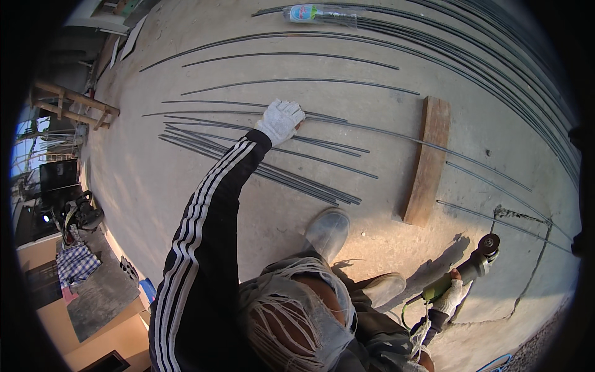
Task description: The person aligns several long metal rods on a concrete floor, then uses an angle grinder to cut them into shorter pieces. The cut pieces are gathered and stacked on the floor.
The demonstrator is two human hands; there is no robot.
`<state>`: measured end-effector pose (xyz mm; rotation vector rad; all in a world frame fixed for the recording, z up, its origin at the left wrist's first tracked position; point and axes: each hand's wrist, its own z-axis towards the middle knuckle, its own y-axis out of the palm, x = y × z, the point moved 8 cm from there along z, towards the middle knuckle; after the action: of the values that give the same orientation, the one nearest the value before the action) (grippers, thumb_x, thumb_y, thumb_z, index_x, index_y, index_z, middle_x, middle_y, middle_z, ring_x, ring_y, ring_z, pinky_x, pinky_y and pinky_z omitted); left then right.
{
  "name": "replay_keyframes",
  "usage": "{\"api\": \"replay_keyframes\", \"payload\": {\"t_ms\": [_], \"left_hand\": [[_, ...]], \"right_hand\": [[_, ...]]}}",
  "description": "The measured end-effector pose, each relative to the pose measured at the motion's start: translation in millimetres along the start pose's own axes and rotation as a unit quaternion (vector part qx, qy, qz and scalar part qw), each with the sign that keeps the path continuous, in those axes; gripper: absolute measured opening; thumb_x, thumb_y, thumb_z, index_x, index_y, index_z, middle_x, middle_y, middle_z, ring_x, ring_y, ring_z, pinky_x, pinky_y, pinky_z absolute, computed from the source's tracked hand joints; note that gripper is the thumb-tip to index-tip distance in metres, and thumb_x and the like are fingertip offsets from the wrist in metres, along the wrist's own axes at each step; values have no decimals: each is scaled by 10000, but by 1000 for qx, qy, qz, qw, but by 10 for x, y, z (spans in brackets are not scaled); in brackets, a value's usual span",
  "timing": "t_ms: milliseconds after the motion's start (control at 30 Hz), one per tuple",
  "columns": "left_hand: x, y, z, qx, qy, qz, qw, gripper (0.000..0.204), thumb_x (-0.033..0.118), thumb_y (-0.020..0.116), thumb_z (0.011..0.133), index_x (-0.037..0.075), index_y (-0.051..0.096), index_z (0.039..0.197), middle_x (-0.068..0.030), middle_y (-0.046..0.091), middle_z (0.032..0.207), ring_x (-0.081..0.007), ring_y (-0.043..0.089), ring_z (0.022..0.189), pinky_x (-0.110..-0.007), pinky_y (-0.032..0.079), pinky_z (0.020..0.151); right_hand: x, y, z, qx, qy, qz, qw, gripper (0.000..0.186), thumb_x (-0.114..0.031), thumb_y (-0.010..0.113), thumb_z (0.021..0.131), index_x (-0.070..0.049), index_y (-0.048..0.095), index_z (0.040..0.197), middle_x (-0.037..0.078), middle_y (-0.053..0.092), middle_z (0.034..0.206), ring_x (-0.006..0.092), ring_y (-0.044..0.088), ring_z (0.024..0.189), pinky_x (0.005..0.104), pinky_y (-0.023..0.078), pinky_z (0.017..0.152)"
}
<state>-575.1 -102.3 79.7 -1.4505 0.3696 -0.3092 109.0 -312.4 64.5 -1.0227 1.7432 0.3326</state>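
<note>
My left hand (281,122), in a white knit glove, is closed on a long thin steel rod (384,131). That rod runs off to the right and crosses a wooden block (429,164). Just below the hand, a loose group of shorter rods (291,178) lies on the concrete. At the lower right my right hand (449,299), also gloved, grips a green angle grinder (439,287). Its dark disc (489,244) points up and away from me, apart from the rods. Whether the disc turns cannot be told.
Long rods (434,43) lie across the far side, with a plastic bottle (322,15) on them. Two cut-off-looking rods (496,222) lie right of the block. My boots (328,232) stand near the short rods. A wooden trestle (74,102) is at left.
</note>
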Motion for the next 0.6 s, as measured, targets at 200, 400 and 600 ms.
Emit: {"api": "replay_keyframes", "payload": {"t_ms": [200, 400, 600], "left_hand": [[540, 74, 495, -4, 10, -77, 997, 198, 218, 763, 816, 149, 665, 975, -72, 631, 987, -281, 655, 979, -425, 519, 836], [1859, -251, 1377, 80, 115, -147, 979, 213, 286, 743, 907, 138, 712, 1058, -79, 657, 987, -283, 671, 933, -416, 537, 827], [799, -298, 934, 75, -51, -286, 954, 355, 284, 695, 981, 61, 676, 1256, -144, 670, 1050, -347, 666, 987, -464, 542, 900]], "right_hand": [[8, -56, 3, 0, -38, -34, 999, 489, -73, 812, 815, 10, 641, 1266, 58, 692, 970, 173, 664, 797, 321, 549, 738], [29, -67, -20, -2, -13, -15, 1000, 588, -62, 820, 786, -15, 605, 1331, 63, 684, 976, 181, 661, 780, 328, 550, 722], [140, -227, -47, 4, -4, -5, 1000, 669, -28, 770, 817, -19, 534, 1444, 83, 709, 984, 194, 690, 816, 326, 563, 750]]}}
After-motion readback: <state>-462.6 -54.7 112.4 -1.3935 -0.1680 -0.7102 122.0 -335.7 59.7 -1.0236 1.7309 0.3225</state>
